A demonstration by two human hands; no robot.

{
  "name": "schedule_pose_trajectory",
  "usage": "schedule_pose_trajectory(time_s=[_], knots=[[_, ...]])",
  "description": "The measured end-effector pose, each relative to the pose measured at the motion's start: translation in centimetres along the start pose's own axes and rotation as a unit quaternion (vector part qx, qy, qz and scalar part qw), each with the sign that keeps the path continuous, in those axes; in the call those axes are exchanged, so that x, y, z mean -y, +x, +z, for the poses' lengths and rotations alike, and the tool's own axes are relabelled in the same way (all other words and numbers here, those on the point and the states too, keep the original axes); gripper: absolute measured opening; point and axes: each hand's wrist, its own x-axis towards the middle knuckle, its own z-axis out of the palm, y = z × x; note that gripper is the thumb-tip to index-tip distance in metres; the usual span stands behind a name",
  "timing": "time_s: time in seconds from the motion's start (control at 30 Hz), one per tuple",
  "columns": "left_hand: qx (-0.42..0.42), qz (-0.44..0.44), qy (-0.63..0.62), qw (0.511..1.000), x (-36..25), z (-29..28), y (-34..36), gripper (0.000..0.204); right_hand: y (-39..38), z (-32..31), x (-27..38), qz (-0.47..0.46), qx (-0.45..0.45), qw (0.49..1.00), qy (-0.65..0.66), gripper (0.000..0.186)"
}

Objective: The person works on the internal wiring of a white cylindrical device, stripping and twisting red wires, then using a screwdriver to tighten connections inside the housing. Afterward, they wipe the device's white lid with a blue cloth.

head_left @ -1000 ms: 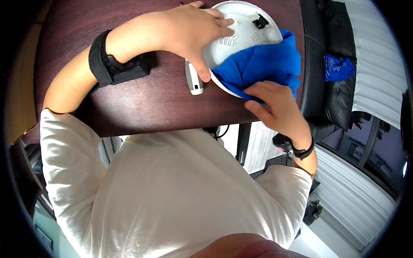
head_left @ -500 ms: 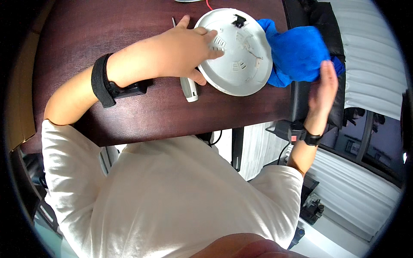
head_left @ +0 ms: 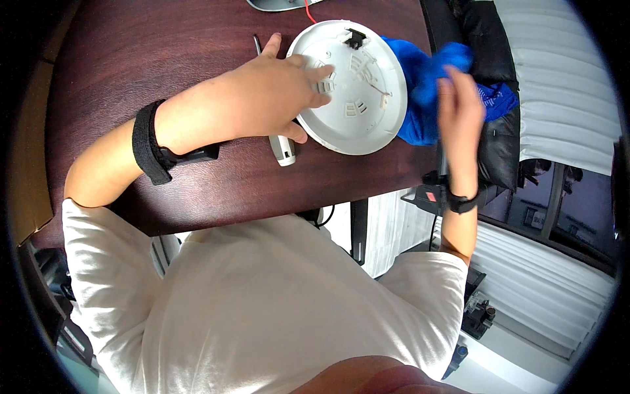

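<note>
A round white plastic housing, dish-shaped with slots and a small black part near its far rim, lies on the table. My left hand rests over its left side with fingers spread, touching it. Under that hand lies a screwdriver; its grey-white handle shows below and its thin shaft above, the middle hidden. Right of the housing is a bunched blue cloth, touching or partly beneath the rim. My right hand, slightly blurred, has its fingers closed on the raised part of the cloth.
The dark red-brown table has its near edge against my body. A red wire runs from beyond the housing, beside a grey-white object at the far edge. A black padded seat adjoins the table on the right.
My right hand has moved left and closed on the blue cloth, which is now bunched upward and gathered leftward. My left hand still lies spread on the housing.
</note>
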Motion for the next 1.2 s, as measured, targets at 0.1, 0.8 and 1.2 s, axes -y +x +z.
schedule_pose_trajectory(time_s=[0.1, 0.8, 1.2], knots=[[0.021, 0.0, 0.01, 1.0, -0.2, -0.3, 0.2, 0.06, -1.4, 2.6, 0.9, -0.043, 0.141, 0.987, -0.07, 0.017], [0.056, -0.002, 0.001, 0.998, -0.3, -1.5, 0.3, 0.06, -3.4, -0.5, 0.5, -0.072, 0.234, 0.969, 0.028, 0.037], [0.049, 0.015, -0.006, 0.999, 0.1, -1.1, 0.4, 0.059, 0.1, -5.8, -3.8, 0.129, 0.154, 0.947, 0.251, 0.017]])
